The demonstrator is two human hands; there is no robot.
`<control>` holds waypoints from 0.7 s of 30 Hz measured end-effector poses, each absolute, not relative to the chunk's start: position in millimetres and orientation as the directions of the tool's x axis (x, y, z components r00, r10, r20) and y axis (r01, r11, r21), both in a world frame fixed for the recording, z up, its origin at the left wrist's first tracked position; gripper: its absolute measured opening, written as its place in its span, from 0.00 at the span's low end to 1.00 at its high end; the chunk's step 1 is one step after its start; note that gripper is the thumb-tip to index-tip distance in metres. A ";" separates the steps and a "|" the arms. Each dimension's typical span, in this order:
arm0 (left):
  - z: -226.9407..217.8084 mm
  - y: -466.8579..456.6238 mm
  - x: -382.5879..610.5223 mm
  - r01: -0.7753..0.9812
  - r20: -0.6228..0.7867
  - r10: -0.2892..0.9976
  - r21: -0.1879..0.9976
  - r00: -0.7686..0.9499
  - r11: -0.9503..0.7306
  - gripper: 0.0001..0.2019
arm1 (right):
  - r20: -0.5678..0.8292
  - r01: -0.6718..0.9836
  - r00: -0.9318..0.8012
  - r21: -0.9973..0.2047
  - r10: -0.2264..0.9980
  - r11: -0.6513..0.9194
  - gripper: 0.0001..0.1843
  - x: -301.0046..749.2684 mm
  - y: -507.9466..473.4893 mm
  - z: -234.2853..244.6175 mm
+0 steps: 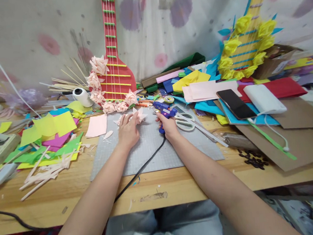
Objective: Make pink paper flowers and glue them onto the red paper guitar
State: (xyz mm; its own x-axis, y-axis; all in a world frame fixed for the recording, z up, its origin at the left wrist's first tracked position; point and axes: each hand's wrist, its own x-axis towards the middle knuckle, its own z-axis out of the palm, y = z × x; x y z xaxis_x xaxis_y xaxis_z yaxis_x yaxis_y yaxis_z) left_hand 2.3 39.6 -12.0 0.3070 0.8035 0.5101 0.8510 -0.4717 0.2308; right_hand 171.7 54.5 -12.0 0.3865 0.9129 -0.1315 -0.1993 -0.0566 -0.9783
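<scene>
Light wooden bench (pixel 43 206), grey gridded cutting mat (pixel 160 161) on it. Blue-purple plastic glue gun (pixel 167 110) over mat's far part, right hand (pixel 170 126) wrapped round handle; body slants far-left to near-right. Pale pink folded-paper flower (pixel 141 116) just left of gun, left hand (pixel 128 129) nearer, fingers over it; pinched or not, can't tell.

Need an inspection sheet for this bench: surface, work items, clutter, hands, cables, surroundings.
Surface: wooden table, gray cutting mat on it.
Work items: pink paper flower; blue glue gun.
Clutter: colored paper left; scissors beside the glue gun; phone right.
Hands: left hand at the flower, grip unclear; right hand gripping the glue gun.
Cables: black cord crosses the mat, passes beneath left forearm.
Surroundings: red guitar-shaped craft behind, yellow one right, patterned curtain.
</scene>
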 end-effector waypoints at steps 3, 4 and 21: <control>-12.7 39.1 1.7 0.844 0.521 0.795 0.232 0.312 -0.483 0.35 | -0.130 -0.180 0.393 -0.982 0.910 -0.062 0.11 172.3 54.8 -13.3; -13.1 39.0 1.4 0.841 0.521 0.792 0.230 0.319 -0.490 0.35 | -0.126 -0.175 0.392 -0.983 0.911 -0.061 0.11 172.4 54.8 -13.7; -2.2 64.6 13.5 0.927 0.470 0.874 0.262 0.122 -0.270 0.37 | -0.101 -0.189 0.393 -0.982 0.914 -0.027 0.10 171.9 54.8 -12.8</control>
State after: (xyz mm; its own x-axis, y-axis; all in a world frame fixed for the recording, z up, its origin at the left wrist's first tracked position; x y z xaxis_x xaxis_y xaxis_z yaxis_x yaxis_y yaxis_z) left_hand 13.5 64.6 -2.2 0.1223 0.8741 0.4701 0.9266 -0.2702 0.2615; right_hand 171.9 54.8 -12.8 0.3926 0.9142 -0.1005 -0.1891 -0.0267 -0.9816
